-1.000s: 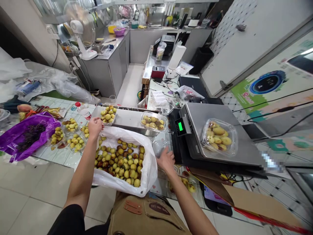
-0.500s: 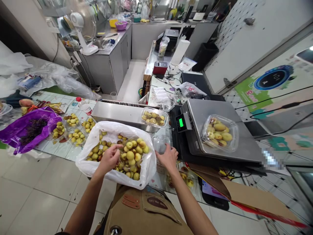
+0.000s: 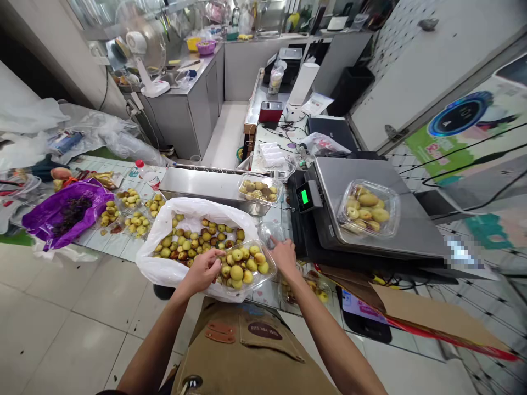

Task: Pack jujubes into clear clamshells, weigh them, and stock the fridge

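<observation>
A clear plastic container (image 3: 242, 280) filled with round yellow-green jujubes (image 3: 236, 272) sits at the right part of a white plastic bag (image 3: 150, 271). My left hand (image 3: 206, 270) is closed on the container's left edge, fingers pinched together. On the container's right side, my right hand (image 3: 284, 257) has its fingers bent against a clear plastic lid (image 3: 269, 230); the thumb is mostly hidden. More jujubes (image 3: 191, 241), some browned, lie loose inside the bag.
A scale (image 3: 370, 170) bearing a box of longer yellow fruit (image 3: 369, 208) stands at the right. Another filled box (image 3: 259, 189) rests on a steel ledge. Several filled boxes and a purple bag (image 3: 96, 192) occupy the left. Open cardboard (image 3: 436, 321) lies below the scale.
The filled container has shifted right within the bag, toward the lid, and my left hand has moved right with it. My right hand stays by the lid, its fingers more bent.
</observation>
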The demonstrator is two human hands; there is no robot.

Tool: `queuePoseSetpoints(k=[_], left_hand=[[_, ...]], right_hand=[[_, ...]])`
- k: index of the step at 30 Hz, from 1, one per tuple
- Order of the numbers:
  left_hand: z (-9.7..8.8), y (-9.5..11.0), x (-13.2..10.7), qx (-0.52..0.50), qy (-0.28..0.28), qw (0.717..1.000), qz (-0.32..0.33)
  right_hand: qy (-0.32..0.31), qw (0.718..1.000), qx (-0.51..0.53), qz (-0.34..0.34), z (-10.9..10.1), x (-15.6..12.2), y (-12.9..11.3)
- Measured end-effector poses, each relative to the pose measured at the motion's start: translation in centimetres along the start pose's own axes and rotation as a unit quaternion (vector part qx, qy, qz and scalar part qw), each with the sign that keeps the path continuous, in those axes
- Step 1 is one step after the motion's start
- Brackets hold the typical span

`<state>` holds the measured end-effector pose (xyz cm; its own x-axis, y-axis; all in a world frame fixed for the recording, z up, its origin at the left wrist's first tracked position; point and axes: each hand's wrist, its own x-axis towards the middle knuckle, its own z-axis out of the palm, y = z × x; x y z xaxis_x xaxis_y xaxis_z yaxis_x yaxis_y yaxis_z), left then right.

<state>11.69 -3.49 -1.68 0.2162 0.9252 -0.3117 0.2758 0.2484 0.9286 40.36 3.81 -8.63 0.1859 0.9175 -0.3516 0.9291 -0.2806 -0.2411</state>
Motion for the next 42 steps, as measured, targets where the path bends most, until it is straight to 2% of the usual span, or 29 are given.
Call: queuePoseSetpoints(k=[3, 7, 14, 17, 20, 24, 27, 28, 30, 33, 35, 37, 42], left_hand=[[0.1, -0.1, -0.2, 0.002, 0.008, 1.0, -0.003], [0.2, -0.4, -0.1, -0.007, 0.023, 1.0, -0.003], [0.3, -0.5, 0.1, -0.001, 0.03, 1.0, -0.004], [0.4, -0.5, 0.3, -0.009, 0.044, 0.999, -0.001], [0.5, -0.6, 0.5, -0.001, 0.089, 0.996, 0.027], [0.7, -0.9, 0.8, 0.019, 0.14, 0.989, 0.044], [0.8, -1.1, 1.4, 0.009, 0.153, 0.987, 0.042], [0.8, -1.0, 1.8, 0.005, 0.152, 0.987, 0.045], [0.9, -0.7, 2.8, -0.003, 0.146, 0.988, 0.059], [1.2, 0.2, 4.7, -0.033, 0.123, 0.989, 0.081], [1.5, 0.7, 5.9, -0.066, 0.103, 0.989, 0.079], [1.7, 1.0, 6.6, -0.097, 0.102, 0.987, 0.071], [1.4, 1.7, 6.8, -0.127, 0.112, 0.985, 0.045]], right_hand=[[-0.011, 0.999, -0.047, -0.003, -0.5, -0.3, -0.8], [0.003, 0.998, -0.054, -0.013, -0.6, -0.6, -1.1], [0.03, 0.998, -0.057, -0.002, -0.1, -0.2, -0.6], [0.03, 0.999, -0.036, -0.007, -0.6, 0.1, 0.0], [0.06, 0.998, -0.004, 0.0, -2.4, -0.1, 0.7], [0.15, 0.989, 0.021, 0.001, -7.0, -2.3, 1.7], [0.213, 0.971, 0.064, -0.085, -10.4, -4.8, 1.7], [0.21, 0.964, 0.082, -0.138, -11.2, -5.6, 1.3], [0.162, 0.95, 0.104, -0.247, -11.9, -6.7, 0.0], [0.064, 0.937, 0.057, -0.338, -11.4, -6.9, -3.2], [0.033, 0.936, -0.012, -0.351, -10.7, -6.4, -5.4], [0.027, 0.935, -0.065, -0.348, -10.1, -5.8, -6.9], [0.049, 0.949, -0.1, -0.294, -9.2, -5.3, -7.9]])
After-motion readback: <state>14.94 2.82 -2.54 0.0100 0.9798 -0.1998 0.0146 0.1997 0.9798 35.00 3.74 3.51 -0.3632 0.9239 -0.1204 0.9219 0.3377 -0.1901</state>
